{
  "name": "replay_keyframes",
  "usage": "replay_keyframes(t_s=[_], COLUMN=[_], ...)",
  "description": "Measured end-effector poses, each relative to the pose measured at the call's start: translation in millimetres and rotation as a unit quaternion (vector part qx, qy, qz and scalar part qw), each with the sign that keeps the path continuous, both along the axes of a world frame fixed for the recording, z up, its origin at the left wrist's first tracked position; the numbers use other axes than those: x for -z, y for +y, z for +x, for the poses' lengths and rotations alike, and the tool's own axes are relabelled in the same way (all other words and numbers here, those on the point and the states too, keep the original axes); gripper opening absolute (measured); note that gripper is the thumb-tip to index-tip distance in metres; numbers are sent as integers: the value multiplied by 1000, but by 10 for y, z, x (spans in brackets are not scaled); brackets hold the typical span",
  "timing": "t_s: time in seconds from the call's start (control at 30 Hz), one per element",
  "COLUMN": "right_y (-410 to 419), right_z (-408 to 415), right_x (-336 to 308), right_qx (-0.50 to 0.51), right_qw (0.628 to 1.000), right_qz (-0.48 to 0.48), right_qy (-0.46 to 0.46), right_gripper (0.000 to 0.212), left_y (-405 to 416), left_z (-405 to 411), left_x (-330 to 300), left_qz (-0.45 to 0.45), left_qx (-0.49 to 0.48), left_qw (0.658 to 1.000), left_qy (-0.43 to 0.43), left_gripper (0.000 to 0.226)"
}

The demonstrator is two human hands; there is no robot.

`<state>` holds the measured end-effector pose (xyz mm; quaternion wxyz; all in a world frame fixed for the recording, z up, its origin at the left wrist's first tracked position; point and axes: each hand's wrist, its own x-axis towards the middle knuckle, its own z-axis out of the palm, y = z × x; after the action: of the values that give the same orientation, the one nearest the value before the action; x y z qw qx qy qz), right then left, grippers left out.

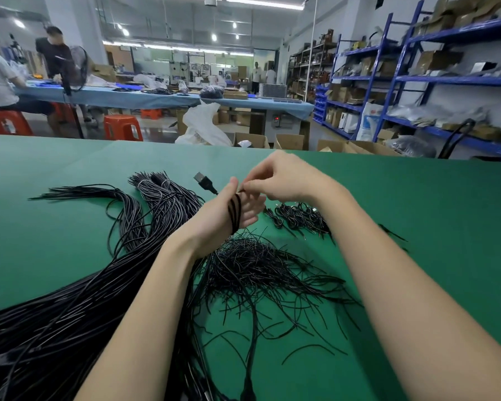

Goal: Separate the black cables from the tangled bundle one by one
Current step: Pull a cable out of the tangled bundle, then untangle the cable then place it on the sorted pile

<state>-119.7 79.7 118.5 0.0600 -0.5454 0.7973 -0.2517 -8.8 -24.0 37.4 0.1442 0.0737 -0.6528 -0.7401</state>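
While left hand (237, 209) carries black cable (234, 211) looped round palm, right hand (278, 178) fingers (250, 185) pinch its end above green worktop (70, 227). Light, limp, springy; grip near plug (200, 180). Tangled bundle (258, 264) below.

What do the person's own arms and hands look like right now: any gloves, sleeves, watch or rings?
Both forearms are bare for as far as the picture shows, with no sleeve in view. The left hand and the right hand wear no gloves. No watch, band or ring shows on either wrist or on the visible fingers.
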Motion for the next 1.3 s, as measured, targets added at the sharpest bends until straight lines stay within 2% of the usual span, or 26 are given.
replay_keyframes(t_s=[0.07,0.13,0.23,0.47,0.63,0.7,0.77,0.9,0.97,1.07,1.2,1.3], right_y=[53,90,108,190,323,398,451,479,511,584,696,718], right_z=[69,178,304,512,431,397,388,327,295,289,232,267], right_x=[236,471,720,992,1080,1172,1260,1318,1341,1331,1107,912], right_qx=[26,41,69,78,66,74,93,74,62,24,3,-42], right_qw=[989,953,902,817,747,748,768,791,812,849,831,852], right_qz=[-127,-235,-316,-348,-313,-271,-233,-212,-186,-144,-250,-260], right_qy=[-68,-184,-285,-453,-582,-601,-590,-569,-551,-507,-497,-453], right_gripper=[16,12,7,7,7,10,19,41,41,21,39,35], left_y=[1,10,36,59,108,112,130,154,180,258,336,407], left_z=[-1,3,21,73,45,40,52,57,62,64,75,90], left_x=[-22,-38,-39,-38,11,21,25,24,27,43,61,45], left_qz=[50,94,126,195,216,231,226,231,186,89,-22,-70], left_qx=[1,3,7,35,63,78,105,96,71,91,135,190], left_qw=[998,993,989,977,971,966,965,967,980,991,987,971], left_qy=[43,68,75,84,80,86,80,55,22,-36,-85,-124], left_gripper=[67,69,71,68,69,69,68,66,58,48,47,42])
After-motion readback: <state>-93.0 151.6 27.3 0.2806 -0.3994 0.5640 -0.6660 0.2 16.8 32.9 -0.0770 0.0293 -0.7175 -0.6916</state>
